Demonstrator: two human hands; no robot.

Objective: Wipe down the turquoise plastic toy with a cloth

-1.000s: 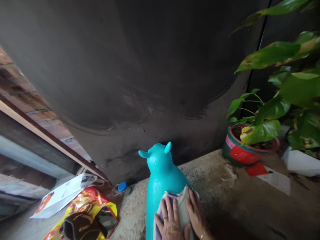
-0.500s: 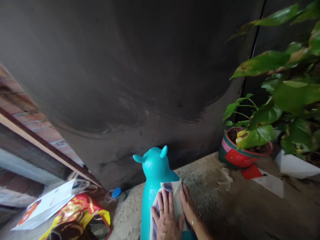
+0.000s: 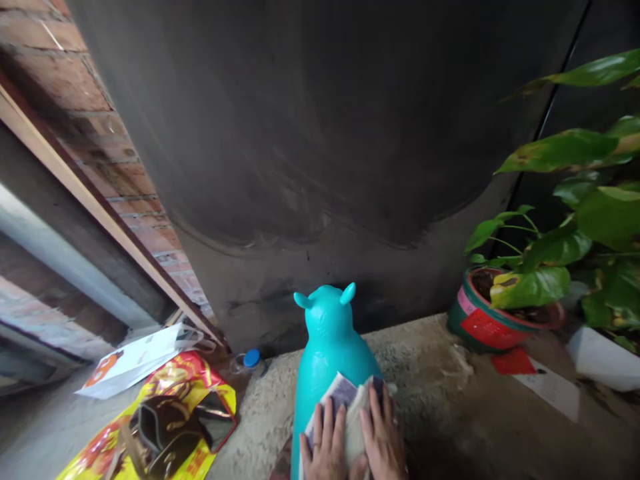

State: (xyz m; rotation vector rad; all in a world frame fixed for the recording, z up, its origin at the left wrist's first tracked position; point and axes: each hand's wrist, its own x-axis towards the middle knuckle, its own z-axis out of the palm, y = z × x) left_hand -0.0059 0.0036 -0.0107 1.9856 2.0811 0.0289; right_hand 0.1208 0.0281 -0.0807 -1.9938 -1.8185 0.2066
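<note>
Hands first: left hand [image 3: 326, 445] and right hand [image 3: 381, 441] lie side by side at the bottom edge, both flat w/ fingers spread and extended, palms pressed down on a pale cloth [image 3: 350, 407]. Neither is curled into a grasp; they pin the cloth by pressure only. There's a ring on one left finger.

Cloth sits draped over the back of a turquoise animal-shaped toy [image 3: 327, 347], directly under both palms, its top edge poking out just beyond the fingertips. Toy stands upright on the concrete floor [image 3: 430, 373], ears pointing away from the person, head well past the hands.

My read: wiping goes best w/ even pressure from both palms and cloth kept flat, since the rounded, smooth body could let it slide off sideways.

Left of the toy: a red-yellow foil bag [image 3: 165, 420], white paper [image 3: 135, 357], and a blue-capped bottle [image 3: 250, 360] near the wall base. Right: red-green plant pot [image 3: 487, 323] w/ big leaves. Behind everything, a dark metal door [image 3: 320, 133].
</note>
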